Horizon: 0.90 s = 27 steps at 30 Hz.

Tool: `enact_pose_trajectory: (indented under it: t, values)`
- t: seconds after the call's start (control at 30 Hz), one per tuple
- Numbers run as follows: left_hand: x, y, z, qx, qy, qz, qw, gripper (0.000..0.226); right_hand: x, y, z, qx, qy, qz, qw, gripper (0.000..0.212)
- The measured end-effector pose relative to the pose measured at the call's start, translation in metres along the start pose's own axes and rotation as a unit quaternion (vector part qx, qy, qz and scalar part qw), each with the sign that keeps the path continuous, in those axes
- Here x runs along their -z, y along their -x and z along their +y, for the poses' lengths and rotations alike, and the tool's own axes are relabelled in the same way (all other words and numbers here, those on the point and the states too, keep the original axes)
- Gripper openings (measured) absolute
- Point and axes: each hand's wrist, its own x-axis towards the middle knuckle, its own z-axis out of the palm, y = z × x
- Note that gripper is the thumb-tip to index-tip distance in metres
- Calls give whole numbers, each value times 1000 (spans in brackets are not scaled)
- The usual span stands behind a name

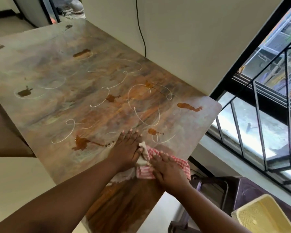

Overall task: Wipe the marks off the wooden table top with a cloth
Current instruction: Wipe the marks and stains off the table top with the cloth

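The wooden table top (pixel 97 91) is the biggest thing here, a flat board with rounded corners. Most of its surface looks pale and smeared, with white looping lines (pixel 141 105) drawn across it and brown stains (pixel 81 142) scattered over it. Only the strip at the table's near edge shows clean, dark wood grain.

Past the far side of the table stands a plain white wall (pixel 183 39), and a thin black cable (pixel 142 34) hangs down it to the table's edge. To the right of the table is a window with black metal bars (pixel 259 132). Below the table's near right corner there is a dark purple piece of furniture (pixel 252 192), and a pale yellow plastic basket (pixel 265 217) with a perforated bottom sits against it.

The cloth (pixel 146 172) lies on the table near its right near corner. It is soft and crumpled, with a red and white check pattern and a plain white part bunched up between the hands.

The left hand (pixel 126 150) lies flat on the table with straight, spread fingers, and its thumb side touches the white bunch of the cloth. The right hand (pixel 168 170) rests palm down on top of the cloth with fingers stretched out, pressing it against the wood; nothing is gripped.
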Motion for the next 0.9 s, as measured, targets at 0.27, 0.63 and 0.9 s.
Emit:
enact_pose_trajectory:
  t: [0.27,0.63,0.9]
  values:
    - [-5,-23,2,-9,0,10,1000,61,39,3,71,9,24,43,999,39]
    - [4,-71,30,67,-38,-7,997,61,51,-15,129,213,38,2,976,38]
    - [4,-106,65,100,-41,-5,994,63,66,-66,148,109,-12,-13,994,47]
